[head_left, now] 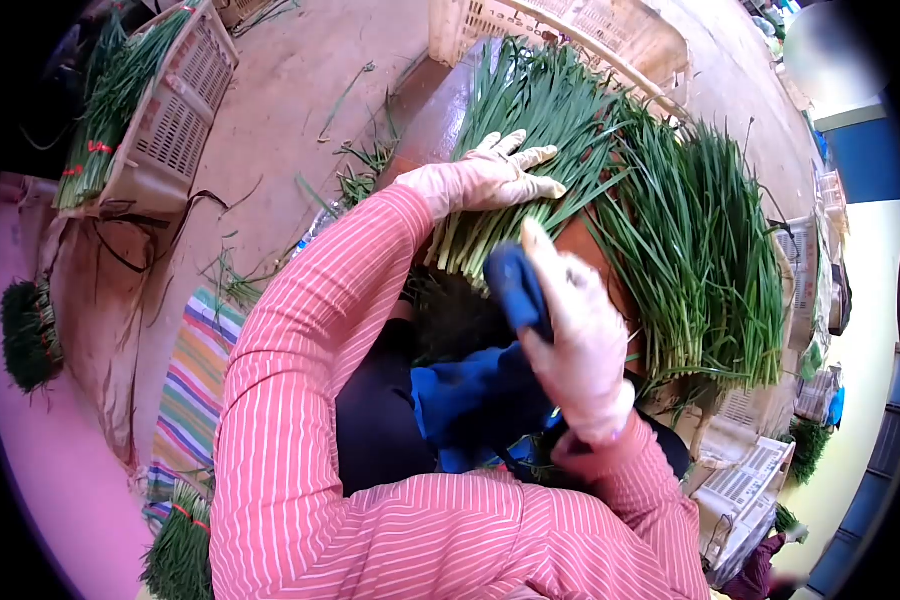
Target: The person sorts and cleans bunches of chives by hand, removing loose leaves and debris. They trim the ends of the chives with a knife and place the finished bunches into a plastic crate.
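My left hand (505,178), in a pale glove, lies with spread fingers on a pile of garlic chives (540,105), whose white stem ends point toward me. My right hand (580,325), also gloved, is closed round a dark blue rounded object (518,285) just in front of the stem ends. What kind of object it is, I cannot tell. The chives rest on a board (440,110) with a wet-looking surface. Close by on the right is a second, larger heap of chives (690,250).
Behind the pile stands a plastic crate (610,40). Another crate (175,125) at the upper left holds chives tied with red bands. A tied bunch (180,545) sits near a striped mat (195,385). Loose leaves litter the floor (290,90). More crates (745,480) stand at right.
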`<act>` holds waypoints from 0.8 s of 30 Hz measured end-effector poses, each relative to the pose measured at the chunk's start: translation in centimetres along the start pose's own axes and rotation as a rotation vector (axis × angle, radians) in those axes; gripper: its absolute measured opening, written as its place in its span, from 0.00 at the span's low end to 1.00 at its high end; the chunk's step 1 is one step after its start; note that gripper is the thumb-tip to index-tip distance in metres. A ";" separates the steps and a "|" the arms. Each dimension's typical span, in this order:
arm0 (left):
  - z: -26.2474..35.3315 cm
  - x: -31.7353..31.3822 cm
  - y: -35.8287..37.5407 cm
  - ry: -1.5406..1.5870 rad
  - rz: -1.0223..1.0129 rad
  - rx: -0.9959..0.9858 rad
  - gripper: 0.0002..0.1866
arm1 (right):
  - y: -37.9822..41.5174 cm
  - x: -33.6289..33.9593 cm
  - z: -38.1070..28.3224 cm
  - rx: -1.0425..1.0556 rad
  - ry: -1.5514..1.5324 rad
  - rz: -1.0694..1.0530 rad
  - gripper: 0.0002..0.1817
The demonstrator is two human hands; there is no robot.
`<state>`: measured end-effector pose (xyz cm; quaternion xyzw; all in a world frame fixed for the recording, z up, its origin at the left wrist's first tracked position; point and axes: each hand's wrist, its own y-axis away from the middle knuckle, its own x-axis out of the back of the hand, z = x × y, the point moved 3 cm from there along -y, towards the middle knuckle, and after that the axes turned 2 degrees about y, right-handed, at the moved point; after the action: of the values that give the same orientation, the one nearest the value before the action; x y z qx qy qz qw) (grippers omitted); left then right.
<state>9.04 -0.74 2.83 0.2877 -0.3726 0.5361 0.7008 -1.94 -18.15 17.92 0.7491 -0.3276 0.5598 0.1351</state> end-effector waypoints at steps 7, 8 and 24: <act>0.4 2.4 -0.3 0.224 -0.355 0.012 0.26 | -5.1 -10.3 0.4 0.014 0.508 0.005 0.11; -0.4 1.6 -0.8 0.136 -0.305 -0.041 0.25 | -4.3 -11.4 -0.2 -0.031 0.510 0.038 0.09; 0.7 1.2 0.3 0.042 -0.219 0.007 0.25 | -4.3 -6.8 1.0 0.173 0.178 -0.005 0.26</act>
<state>8.78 -0.60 4.22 0.3176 -0.3223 0.4637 0.7618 0.49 -13.21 12.03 0.7060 -0.2630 0.6499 0.1000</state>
